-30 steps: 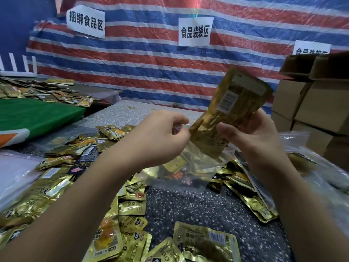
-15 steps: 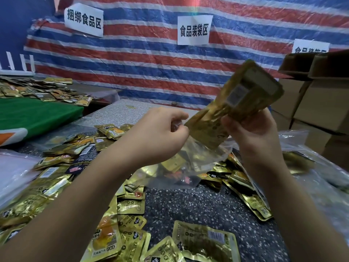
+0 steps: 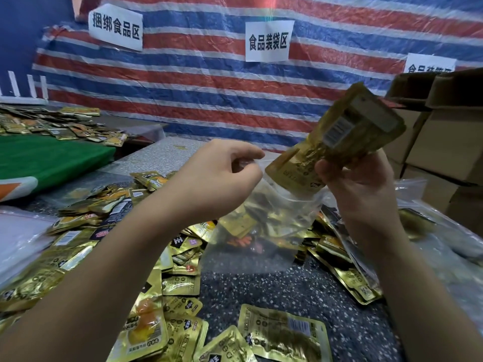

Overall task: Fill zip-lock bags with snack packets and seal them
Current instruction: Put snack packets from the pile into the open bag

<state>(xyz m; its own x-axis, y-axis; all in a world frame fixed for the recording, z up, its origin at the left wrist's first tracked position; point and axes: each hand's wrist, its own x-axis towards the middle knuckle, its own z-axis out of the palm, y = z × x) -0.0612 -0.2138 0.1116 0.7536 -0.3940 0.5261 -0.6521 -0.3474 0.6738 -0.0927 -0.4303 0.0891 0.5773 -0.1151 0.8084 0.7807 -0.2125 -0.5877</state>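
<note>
Zip-lock bag (image 3: 264, 226): held above surface (image 3: 300, 291), mouth up. L hand (image 3: 222, 178) pinches bag rim. R hand (image 3: 358, 184) grips gold snack packet (image 3: 337, 142), long axis tilted, lower end in bag mouth, barcode end up-right of bag.

Snack packets (image 3: 282, 333): glossy gold foil, crinkled. Zip-lock bag (image 3: 264, 226): thin clear plastic, shiny. Surface (image 3: 300, 291): dark speckled stone look, smooth. Backdrop tarp (image 3: 209, 82): woven plastic, wrinkled, slight sheen. Boxes (image 3: 449, 142): matt brown cardboard. Signs (image 3: 268, 41): white paper.
</note>
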